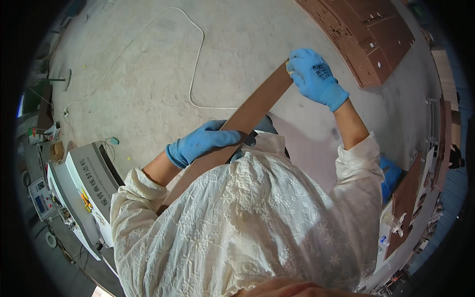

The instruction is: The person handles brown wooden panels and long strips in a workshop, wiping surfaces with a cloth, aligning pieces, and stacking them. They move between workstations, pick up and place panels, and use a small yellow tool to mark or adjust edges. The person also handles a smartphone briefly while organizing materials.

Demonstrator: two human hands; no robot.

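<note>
Spanning both hands (pixel 205 142) (pixel 314 76): apparently wooden board (pixel 255 110).

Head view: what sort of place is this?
Likely a woodworking or furniture workshop: a long brown board in the left hand, right hand at its end, stacked brown panels at upper right, a white machine at left.

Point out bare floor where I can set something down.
Bare floor shows between the white cable and the stacked brown panels; another patch lies inside the cable's bend, beyond the left hand. It is crowded at left around the white machine, and at right around the lone brown panel.
</note>
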